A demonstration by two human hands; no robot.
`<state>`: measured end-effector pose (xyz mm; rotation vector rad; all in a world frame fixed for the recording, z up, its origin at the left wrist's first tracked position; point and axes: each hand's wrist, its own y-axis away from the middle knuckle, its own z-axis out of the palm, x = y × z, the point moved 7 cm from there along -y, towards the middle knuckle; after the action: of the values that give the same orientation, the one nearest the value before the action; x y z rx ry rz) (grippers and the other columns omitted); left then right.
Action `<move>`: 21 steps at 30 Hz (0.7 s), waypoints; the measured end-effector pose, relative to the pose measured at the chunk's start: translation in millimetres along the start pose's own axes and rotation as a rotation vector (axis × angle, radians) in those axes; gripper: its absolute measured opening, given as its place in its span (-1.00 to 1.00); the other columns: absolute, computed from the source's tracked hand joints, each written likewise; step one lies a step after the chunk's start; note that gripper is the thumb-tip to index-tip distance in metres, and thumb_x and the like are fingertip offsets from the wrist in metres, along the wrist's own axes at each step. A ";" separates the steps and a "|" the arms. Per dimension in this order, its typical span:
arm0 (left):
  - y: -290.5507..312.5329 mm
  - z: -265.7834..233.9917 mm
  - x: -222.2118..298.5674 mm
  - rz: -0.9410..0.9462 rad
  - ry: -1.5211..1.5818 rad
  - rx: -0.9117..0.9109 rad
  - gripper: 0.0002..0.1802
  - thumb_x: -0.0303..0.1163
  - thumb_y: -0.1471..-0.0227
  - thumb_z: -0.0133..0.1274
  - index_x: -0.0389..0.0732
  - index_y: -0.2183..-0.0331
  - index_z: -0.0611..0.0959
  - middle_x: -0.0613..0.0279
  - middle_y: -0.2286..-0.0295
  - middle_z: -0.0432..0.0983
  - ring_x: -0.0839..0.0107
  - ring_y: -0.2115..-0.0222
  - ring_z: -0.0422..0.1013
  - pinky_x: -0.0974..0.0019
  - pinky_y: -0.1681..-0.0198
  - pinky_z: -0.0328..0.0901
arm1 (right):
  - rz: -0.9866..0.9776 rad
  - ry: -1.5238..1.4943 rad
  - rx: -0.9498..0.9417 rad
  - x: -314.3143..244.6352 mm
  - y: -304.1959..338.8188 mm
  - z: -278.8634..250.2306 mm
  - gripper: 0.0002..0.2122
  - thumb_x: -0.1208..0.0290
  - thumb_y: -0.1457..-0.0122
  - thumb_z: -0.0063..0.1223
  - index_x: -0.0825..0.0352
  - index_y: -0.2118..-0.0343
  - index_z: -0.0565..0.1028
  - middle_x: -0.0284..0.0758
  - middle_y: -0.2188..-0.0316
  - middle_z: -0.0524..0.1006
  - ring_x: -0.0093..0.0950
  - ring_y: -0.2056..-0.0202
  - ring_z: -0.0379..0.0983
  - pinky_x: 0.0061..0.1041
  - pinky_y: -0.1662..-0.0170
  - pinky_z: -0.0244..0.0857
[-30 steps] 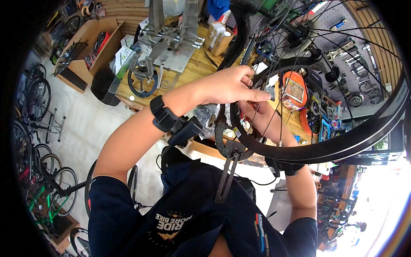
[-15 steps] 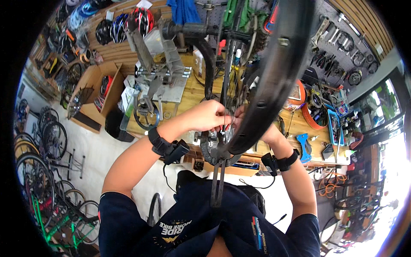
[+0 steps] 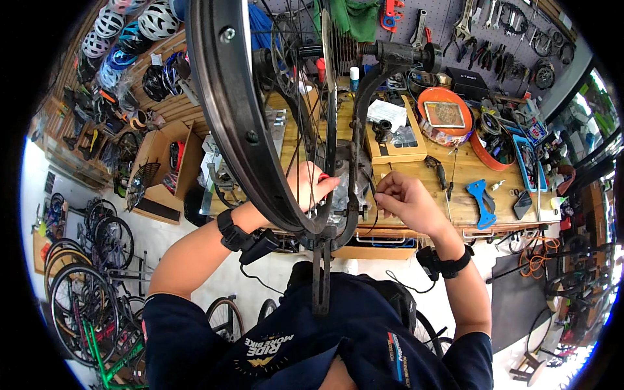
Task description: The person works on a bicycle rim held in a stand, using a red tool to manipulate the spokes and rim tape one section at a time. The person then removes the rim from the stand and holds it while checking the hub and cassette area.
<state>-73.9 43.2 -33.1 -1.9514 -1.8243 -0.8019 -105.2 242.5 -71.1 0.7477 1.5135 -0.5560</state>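
A black bicycle wheel rim [image 3: 224, 110] with spokes stands in a dark metal truing stand [image 3: 361, 117]. My left hand [image 3: 308, 187] reaches in at the lower part of the wheel, partly hidden behind the rim and spokes. Its thumb and fingers are closed on a small red spoke wrench [image 3: 324, 177], of which only a bit shows. To the right of the stand, my right hand [image 3: 406, 200] is apart from the wheel, with thumb and fingertips pinched together beside a thin dark curved line. What the pinch holds, if anything, is too small to make out.
On the wooden bench [image 3: 416, 224] lie a cardboard box [image 3: 396, 153], a screwdriver [image 3: 437, 170], a blue tool [image 3: 481, 203] and a blue tray [image 3: 528, 162]. Round orange containers [image 3: 445, 110] stand behind. Tools hang on the pegboard [image 3: 448, 39]; bicycles [image 3: 84, 279] crowd the left.
My right hand has drawn back from the stand to the right. In the view, the rim has shifted from right of my left hand to the left. The left hand remains low at the wheel.
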 end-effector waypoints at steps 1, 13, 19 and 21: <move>2.2 0.5 3.2 -0.044 0.045 -0.033 -0.48 -0.09 -0.09 0.09 -0.42 0.58 0.59 0.03 0.79 0.32 0.46 0.75 0.21 0.25 0.63 0.14 | -0.001 -0.006 0.000 -1.1 1.1 0.0 -0.88 0.52 -0.20 0.07 0.47 0.31 0.41 -0.38 0.53 0.48 -0.66 0.49 0.43 -0.65 0.42 0.35; 8.8 11.8 -6.2 0.052 0.573 -0.184 -0.67 -0.34 -0.14 0.07 -0.31 0.10 0.50 0.25 0.32 0.59 0.66 0.50 0.37 0.55 0.47 0.27 | -0.068 0.097 -0.008 -13.9 19.4 5.2 -0.87 0.51 -0.16 0.11 0.45 0.31 0.45 -0.38 0.53 0.50 -0.67 0.48 0.37 -0.63 0.38 0.27; 21.4 8.9 -3.3 -0.055 1.158 -0.486 -0.66 -0.29 -0.17 0.04 -0.32 0.11 0.48 0.16 0.29 0.53 0.62 0.53 0.36 0.57 0.48 0.26 | -0.062 0.116 -0.004 -14.1 25.7 6.6 -0.87 0.50 -0.15 0.12 0.43 0.30 0.45 -0.38 0.52 0.50 -0.66 0.46 0.37 -0.61 0.38 0.27; 27.7 3.9 4.8 0.042 1.297 -0.500 -0.48 -0.15 -0.11 0.11 -0.38 0.07 0.46 0.10 0.30 0.52 0.57 0.53 0.37 0.59 0.49 0.26 | -0.045 0.125 -0.012 -18.1 27.8 8.6 -0.87 0.50 -0.15 0.12 0.43 0.30 0.45 -0.39 0.52 0.49 -0.66 0.46 0.37 -0.61 0.38 0.28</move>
<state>-45.9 46.4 -29.8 -1.0601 -0.7993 -1.9895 -79.0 252.5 -51.4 0.7518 1.6515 -0.5418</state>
